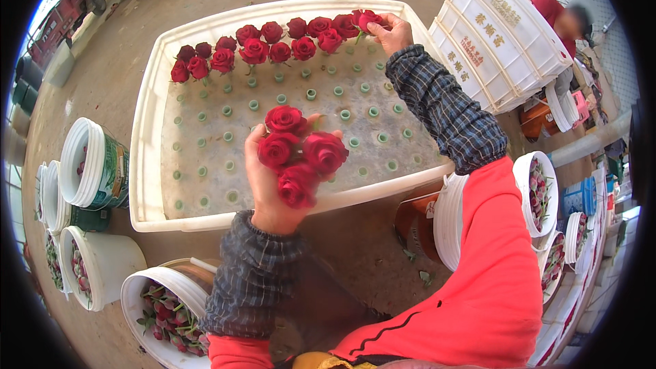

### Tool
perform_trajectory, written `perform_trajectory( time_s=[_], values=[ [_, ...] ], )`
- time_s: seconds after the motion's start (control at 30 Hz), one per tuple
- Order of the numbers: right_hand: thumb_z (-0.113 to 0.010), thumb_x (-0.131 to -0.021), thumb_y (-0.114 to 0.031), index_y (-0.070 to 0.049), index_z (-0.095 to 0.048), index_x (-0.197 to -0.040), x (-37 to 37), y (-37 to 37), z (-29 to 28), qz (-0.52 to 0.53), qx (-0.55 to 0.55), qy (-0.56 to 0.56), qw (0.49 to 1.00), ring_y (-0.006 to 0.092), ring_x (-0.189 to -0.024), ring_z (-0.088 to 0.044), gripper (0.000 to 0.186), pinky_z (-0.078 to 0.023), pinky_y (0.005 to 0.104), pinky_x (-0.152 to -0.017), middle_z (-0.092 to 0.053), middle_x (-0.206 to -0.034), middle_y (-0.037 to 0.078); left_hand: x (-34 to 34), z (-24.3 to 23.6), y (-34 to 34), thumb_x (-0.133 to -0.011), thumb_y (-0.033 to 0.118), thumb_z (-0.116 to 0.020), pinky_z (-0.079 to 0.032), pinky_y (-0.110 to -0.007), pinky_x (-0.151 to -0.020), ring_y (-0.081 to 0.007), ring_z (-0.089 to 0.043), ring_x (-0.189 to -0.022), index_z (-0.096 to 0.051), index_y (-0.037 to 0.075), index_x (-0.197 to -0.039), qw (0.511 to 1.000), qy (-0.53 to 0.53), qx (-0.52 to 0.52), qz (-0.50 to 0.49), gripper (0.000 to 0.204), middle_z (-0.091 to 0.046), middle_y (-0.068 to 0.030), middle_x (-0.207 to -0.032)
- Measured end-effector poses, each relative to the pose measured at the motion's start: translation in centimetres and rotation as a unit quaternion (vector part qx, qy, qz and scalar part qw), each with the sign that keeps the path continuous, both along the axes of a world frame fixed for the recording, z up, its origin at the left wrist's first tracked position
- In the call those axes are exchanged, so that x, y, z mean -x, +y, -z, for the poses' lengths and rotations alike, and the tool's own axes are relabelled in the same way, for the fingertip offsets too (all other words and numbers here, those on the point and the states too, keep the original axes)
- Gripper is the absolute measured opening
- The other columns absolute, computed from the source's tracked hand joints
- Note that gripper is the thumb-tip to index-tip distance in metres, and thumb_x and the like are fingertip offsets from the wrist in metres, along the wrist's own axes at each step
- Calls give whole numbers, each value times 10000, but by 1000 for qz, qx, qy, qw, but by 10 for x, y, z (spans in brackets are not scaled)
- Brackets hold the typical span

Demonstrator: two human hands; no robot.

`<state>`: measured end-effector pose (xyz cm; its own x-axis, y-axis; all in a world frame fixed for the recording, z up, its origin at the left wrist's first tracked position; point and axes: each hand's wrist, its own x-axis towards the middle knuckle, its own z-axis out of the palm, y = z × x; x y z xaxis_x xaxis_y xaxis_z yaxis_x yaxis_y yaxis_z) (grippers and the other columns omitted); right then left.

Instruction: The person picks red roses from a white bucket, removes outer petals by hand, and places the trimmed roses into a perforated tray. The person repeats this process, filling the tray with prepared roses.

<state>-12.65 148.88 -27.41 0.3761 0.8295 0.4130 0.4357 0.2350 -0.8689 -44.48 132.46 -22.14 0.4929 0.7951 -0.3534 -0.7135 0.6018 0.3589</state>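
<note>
Several red rose heads are cupped in my left hand, blooms up, above the near half of a large white tray. Between the fingertips of my right hand is a single red rose, at the right end of the back rows. Its stem is mostly hidden by the fingers. Two rows of upright red roses stand along the tray's far side. In front of them, small green tube holders are spaced in rows across the tray floor with nothing in them.
White buckets stand at left, some with rosebuds. A bucket of rosebuds is by my left forearm. Stacked white crates rise at the far right, with another person behind. More rosebud buckets line the right.
</note>
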Motion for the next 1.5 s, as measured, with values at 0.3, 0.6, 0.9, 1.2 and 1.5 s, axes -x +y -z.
perform_trajectory(
  time_s=[0.3,0.6,0.9,1.2,1.5],
  values=[
    [-715,-793,-185,28,-632,-1025,-7,5,25,-7,13,-9,1000,129,-761,-617,326,-523,267,-651,-669,-911,77,-1,-2,-2,-915,512,-370,-586,-359,-479,-344,-644,-931,-530,-7,-1161,997,-4,-51,52,596,-621,-175,-1063],
    [-690,-768,-259,35,-592,-1082,30,-18,10,86,28,-443,892,200,-888,-623,441,-475,321,-833,-668,-922,130,-1,4,-3,-928,559,-299,-549,-482,-768,-447,-582,-999,-475,42,-1246,993,-72,-50,74,631,-533,-183,-1235],
    [-676,-782,-161,-31,-590,-1181,124,-123,-102,-532,139,-96,829,156,-860,-611,428,-499,312,-825,-628,-1044,86,0,4,-3,-919,612,-269,-519,-496,-812,-461,-578,-998,-401,75,-1345,980,-137,-38,141,698,-469,-204,-1327],
    [-599,-890,-95,10,-638,-1071,69,-100,-87,-328,25,118,937,137,-800,-645,213,-519,257,-692,-672,-948,85,-1,3,-1,-942,543,-303,-522,-498,-806,-459,-594,-964,-359,88,-1367,990,-58,-63,110,625,-412,-221,-1373],
    [-692,-832,-241,16,-647,-1059,-27,-30,-16,80,-12,-35,996,119,-775,-633,346,-512,254,-626,-680,-932,74,-4,-2,-3,-940,539,-314,-591,-378,-571,-391,-603,-985,-363,29,-1334,995,-16,-71,67,646,-438,-154,-1359]
  ],
)
